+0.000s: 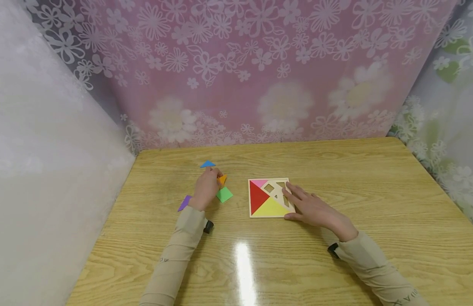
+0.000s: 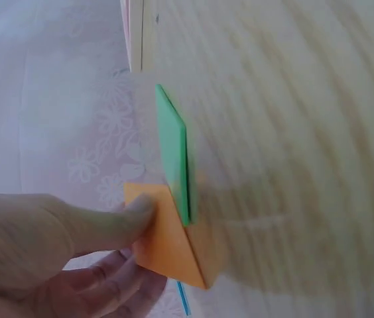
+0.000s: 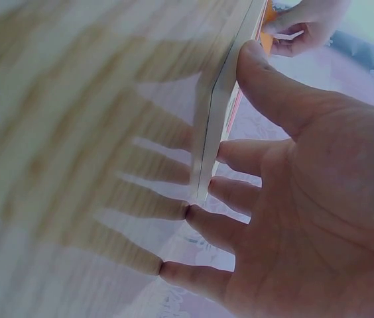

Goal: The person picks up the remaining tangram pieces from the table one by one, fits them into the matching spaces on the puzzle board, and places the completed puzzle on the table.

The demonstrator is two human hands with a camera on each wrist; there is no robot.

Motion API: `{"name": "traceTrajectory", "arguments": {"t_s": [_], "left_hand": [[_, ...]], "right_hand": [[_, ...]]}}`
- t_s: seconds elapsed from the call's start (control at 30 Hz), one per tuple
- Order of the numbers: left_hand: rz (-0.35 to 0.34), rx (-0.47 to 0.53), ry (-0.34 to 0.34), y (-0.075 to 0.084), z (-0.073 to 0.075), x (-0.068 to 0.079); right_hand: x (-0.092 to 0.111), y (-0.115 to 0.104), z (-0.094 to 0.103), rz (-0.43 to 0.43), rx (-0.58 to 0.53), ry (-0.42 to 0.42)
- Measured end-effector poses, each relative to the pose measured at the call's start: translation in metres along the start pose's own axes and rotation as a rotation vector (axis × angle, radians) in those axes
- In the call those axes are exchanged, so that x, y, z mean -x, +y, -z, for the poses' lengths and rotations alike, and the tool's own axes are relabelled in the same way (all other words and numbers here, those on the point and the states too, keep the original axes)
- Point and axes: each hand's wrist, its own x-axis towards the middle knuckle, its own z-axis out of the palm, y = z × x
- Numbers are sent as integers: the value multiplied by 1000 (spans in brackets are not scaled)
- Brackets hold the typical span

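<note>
A: In the head view, what is being held?

B: The orange tangram piece point(image 1: 223, 179) is pinched by the left hand point(image 1: 207, 186), near ten o'clock from the wooden tangram tray point(image 1: 276, 190). At the tray's three o'clock edge the right hand point(image 1: 312, 208) is spread, with nothing gripped.

A: How is this step best done?

B: The piece is best raised clear of the green square point(image 1: 224, 194), at its six o'clock, before being turned. In the tray, the red triangle point(image 1: 257, 197), yellow triangle point(image 1: 270, 208) and pink triangle point(image 1: 257, 183) are seated; the pale remainder is pierced with holes and is best left uncovered.

A: And in the left wrist view?

B: The orange face is crossed by the thumb point(image 2: 111, 228), with fingers point(image 2: 117, 285) behind. A pinch nearer one edge would probably let the piece be seated more easily. It looks flat, smooth and tilted; its full outline is hidden by the hand.

A: And in the right wrist view?

B: The tray's pale, layered edge is met by the right thumb point(image 3: 273, 89); light pressure should be enough to steady it. The orange is glimpsed at one o'clock.
</note>
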Motion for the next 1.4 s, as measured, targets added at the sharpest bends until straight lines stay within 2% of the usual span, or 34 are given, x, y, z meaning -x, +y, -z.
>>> {"name": "traceTrajectory", "arguments": {"t_s": [0.2,0.5,0.73,1.03,1.13,1.4], "left_hand": [[-26,59,80,6,3,1],[-143,218,119,29,3,6],[-168,309,104,51,-4,9],[-206,368,48,77,-16,9],[-214,358,40,85,-20,9],[-172,406,-13,106,-27,9]], "right_hand": [[1,-1,1,-9,-4,-9],[1,0,2,-5,-11,-4],[-1,0,1,-9,-4,-3],[-4,2,0,-27,18,2],[-6,2,0,-41,20,-4],[-8,4,-2,-77,8,-18]]}}
